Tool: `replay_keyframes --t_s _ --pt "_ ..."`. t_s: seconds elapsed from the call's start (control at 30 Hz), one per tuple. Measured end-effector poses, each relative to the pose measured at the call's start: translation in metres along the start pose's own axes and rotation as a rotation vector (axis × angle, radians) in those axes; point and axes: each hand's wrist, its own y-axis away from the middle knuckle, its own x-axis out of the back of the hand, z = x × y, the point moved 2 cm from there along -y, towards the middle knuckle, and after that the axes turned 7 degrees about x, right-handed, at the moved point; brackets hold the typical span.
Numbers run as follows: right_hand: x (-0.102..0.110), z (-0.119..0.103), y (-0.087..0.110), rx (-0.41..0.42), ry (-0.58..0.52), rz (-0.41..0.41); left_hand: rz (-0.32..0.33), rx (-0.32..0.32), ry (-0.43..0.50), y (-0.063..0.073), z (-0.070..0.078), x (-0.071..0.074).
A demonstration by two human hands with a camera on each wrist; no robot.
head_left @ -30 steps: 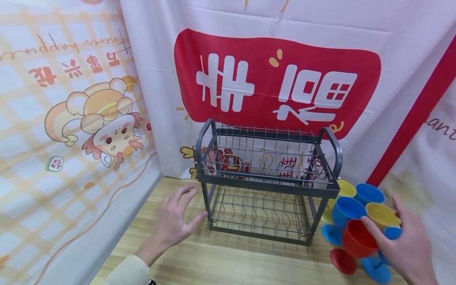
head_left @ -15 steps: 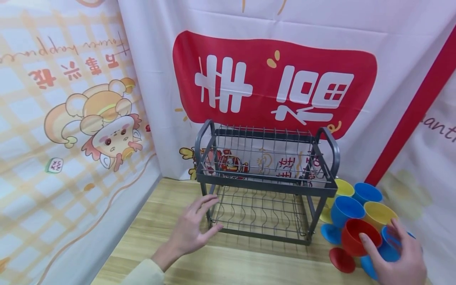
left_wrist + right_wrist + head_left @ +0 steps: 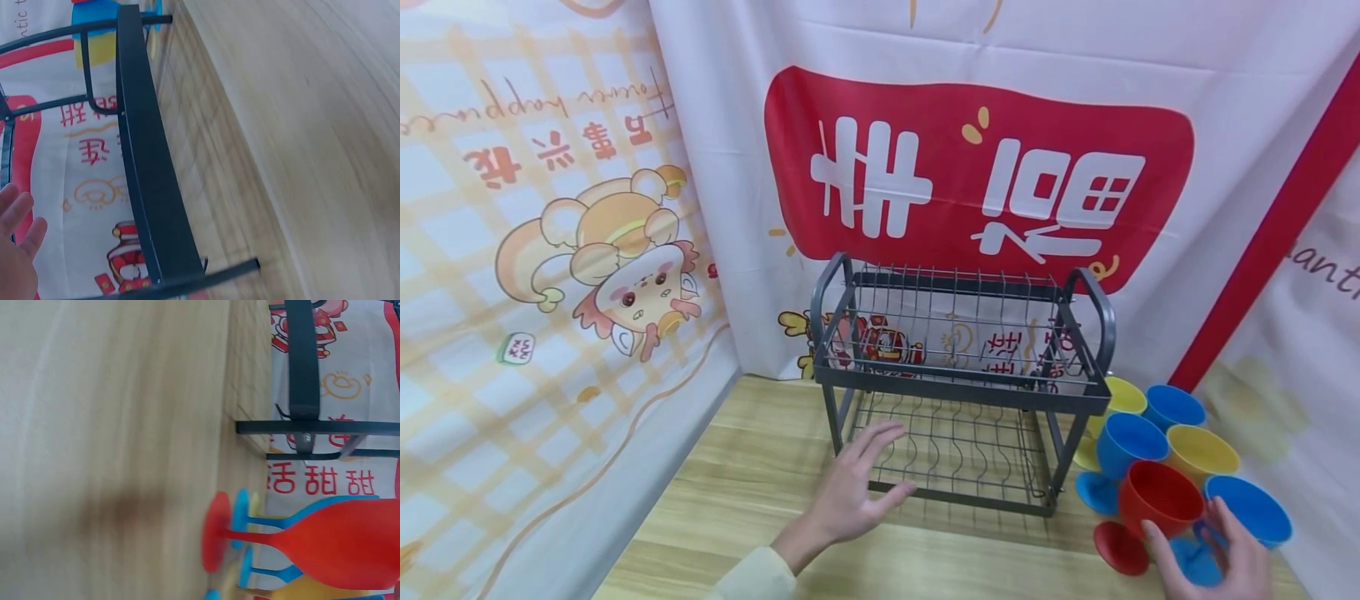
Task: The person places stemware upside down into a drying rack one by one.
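Observation:
My left hand (image 3: 852,498) hovers before the lower tier of a dark grey two-tier dish rack (image 3: 962,392), fingers relaxed and nothing held; in the left wrist view its fingers show at the lower left edge. My right hand (image 3: 1238,568) is low at the right, close to a red goblet (image 3: 1161,498) and a blue goblet (image 3: 1251,510). Its thumb overlaps the red goblet's lower bowl, and its fingers overlap the blue one. The right wrist view has the red goblet (image 3: 340,544) nearest the camera, standing upright; most of the hand is out of that view.
Behind the red goblet stand more blue and yellow goblets, such as a yellow one (image 3: 1202,450), right of the rack. A printed cloth (image 3: 715,167) hangs behind and along both sides. Everything stands on a wood-grain table (image 3: 730,467).
My left hand has moved right, from beside the rack to before its lower tier. My right hand has come down and nearer, uncovering the front blue goblet's rim. The goblets stay put.

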Motion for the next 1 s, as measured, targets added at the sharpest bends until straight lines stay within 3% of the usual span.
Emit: replay_keyframes --t_s 0.33,0.53,0.73,1.0 --pt "-0.024 0.022 0.0 -0.061 -0.053 0.04 -0.061 0.008 0.066 -0.007 0.013 -0.026" --pt "-0.032 0.036 -0.012 -0.103 -0.068 -0.049 -0.099 0.044 0.084 -0.006 0.02 -0.038" --pt "-0.036 0.04 -0.022 -0.103 -0.089 -0.116 -0.112 0.025 0.086 -0.008 0.027 -0.052" --pt "-0.05 0.044 -0.029 -0.198 -0.167 -0.103 -0.127 0.022 0.057 -0.009 0.04 -0.072"
